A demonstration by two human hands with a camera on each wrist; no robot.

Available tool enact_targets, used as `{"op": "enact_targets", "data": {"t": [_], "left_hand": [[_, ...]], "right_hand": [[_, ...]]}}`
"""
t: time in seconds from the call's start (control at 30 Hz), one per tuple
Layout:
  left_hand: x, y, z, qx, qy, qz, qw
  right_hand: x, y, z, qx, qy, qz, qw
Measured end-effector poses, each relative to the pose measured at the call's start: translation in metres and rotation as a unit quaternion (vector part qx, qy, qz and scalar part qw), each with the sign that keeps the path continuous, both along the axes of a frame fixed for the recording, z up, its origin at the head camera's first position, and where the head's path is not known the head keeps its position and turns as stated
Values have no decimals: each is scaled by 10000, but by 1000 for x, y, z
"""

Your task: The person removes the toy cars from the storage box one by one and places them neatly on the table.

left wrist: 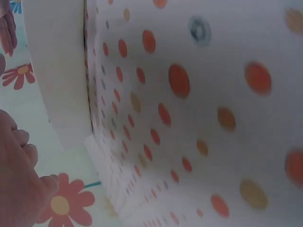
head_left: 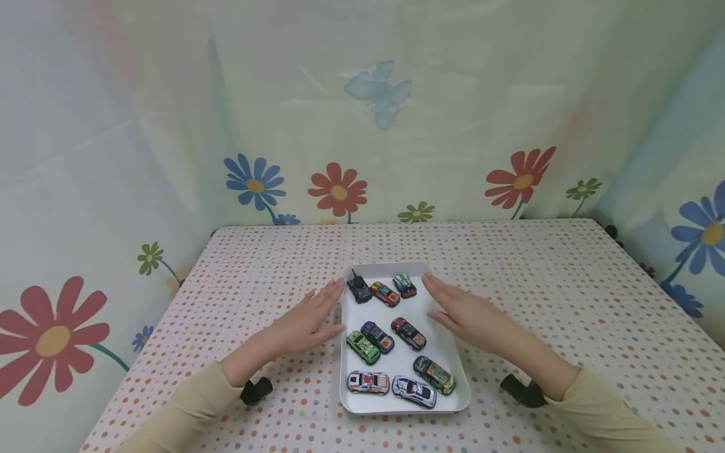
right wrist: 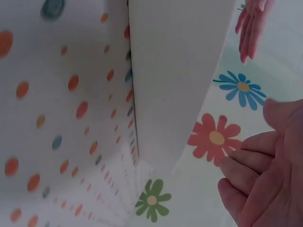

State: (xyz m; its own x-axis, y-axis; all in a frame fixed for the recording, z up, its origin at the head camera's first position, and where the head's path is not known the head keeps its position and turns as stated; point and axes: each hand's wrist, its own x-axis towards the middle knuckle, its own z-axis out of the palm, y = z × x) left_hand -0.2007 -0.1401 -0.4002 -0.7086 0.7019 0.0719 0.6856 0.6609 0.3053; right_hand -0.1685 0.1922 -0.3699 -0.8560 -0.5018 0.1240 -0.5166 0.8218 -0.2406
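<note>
A white rectangular tray [head_left: 391, 406] lies on the table with several small toy cars spread inside it. At its far end sit a black toy tank [head_left: 359, 287], a red-yellow car [head_left: 385, 294] and a green-white car [head_left: 404, 285]. Midway are a green car [head_left: 363, 347], a blue car [head_left: 377, 337] and a dark red car [head_left: 408, 333]. Nearest are a white-red car [head_left: 368, 382], a white car [head_left: 414, 391] and a dark green car [head_left: 433, 375]. My left hand [head_left: 310, 319], fingers extended, is beside the tray's left edge. Opposite it, my right hand [head_left: 466, 314] is held at the right edge, fingers extended.
The table wears a dotted cloth [head_left: 272, 251]. Behind it hangs a flowered curtain [head_left: 453, 113], with more flowered fabric at both sides. Black wrist straps show at the left [head_left: 257, 391] and right [head_left: 522, 391] wrists.
</note>
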Motion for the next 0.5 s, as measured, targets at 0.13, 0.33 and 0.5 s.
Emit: {"op": "enact_targets", "data": {"t": [0.13, 0.33, 0.5], "left_hand": [[1, 6, -5, -8, -301, 6, 9995], [3, 10, -14, -47, -651, 49, 9979], [3, 11, -15, 26, -819, 22, 9966]], "right_hand": [[3, -9, -8, -184, 56, -26, 9998], [6, -21, -17, -241, 117, 206, 9994], [10, -30, -23, -62, -81, 4, 9999]]}}
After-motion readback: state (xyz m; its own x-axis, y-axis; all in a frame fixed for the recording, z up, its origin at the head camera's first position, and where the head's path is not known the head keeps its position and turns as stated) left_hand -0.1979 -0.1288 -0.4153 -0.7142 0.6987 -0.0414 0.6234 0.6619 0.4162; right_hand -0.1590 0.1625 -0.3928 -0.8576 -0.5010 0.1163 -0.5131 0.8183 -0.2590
